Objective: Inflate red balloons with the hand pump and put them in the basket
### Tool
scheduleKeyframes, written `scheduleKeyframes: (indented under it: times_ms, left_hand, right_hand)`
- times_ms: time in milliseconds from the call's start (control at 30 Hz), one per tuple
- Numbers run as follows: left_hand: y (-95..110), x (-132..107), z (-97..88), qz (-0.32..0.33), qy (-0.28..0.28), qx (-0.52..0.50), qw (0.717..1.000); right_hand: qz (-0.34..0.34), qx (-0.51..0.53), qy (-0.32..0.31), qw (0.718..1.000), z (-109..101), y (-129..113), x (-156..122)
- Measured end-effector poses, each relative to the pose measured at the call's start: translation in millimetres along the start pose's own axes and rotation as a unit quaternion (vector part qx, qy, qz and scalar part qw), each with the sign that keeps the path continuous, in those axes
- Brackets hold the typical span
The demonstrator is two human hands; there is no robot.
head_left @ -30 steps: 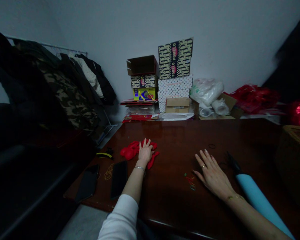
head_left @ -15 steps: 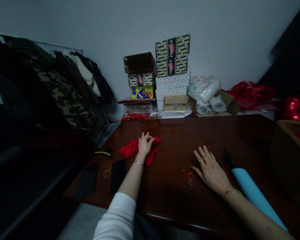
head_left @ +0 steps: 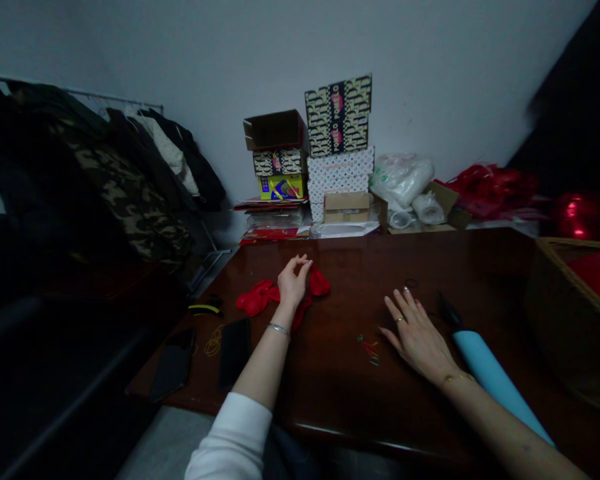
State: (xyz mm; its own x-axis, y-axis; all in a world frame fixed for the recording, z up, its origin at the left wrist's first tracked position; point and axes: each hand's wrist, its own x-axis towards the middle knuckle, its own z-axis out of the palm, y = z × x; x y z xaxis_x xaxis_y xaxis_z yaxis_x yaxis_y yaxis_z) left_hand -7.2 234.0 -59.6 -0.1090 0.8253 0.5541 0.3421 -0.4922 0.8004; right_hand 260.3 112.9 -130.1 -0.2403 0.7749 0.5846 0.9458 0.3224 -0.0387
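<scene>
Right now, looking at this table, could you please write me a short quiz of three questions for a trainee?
1. True or false: the left hand pinches a red balloon from the red pile.
2. Which lies closest to the right hand? A) black phones B) blue pump C) wicker basket
3. Fill in: the right hand rests flat on the ____.

Key:
1. True. Thumb and fingertips close on the balloon.
2. B. The pump lies just beside the hand, on its right.
3. Table.
</scene>
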Motion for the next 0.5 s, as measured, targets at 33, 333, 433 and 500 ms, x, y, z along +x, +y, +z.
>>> scheduleKeyframes:
  times_ms: [33,333,433,500]
  left_hand:
    - [2.1,-5.6,3.3,-0.003,-0.014,0.0,1.0]
    - [2.6,-65.9,29.1,-0.047,-0.308,0.08,0.947]
    - [-4.9,-66.9,25.8,-0.011,-0.295,0.172,0.94]
    - [-12.6,-65.1,22.2,-0.002,-0.278,0.244,0.929]
  right_hand:
    - [0.0,-0.002,0.0,1.0,-1.0,-0.1,0.3]
    - [0.01,-0.013,0.0,1.0,-6.1,3.0,-0.3]
    - [0.018,-0.016,-0.003,1.0,-7.6,5.0,-0.5]
    - [0.02,-0.02,-0.007,1.0,-8.8,6.3,-0.3]
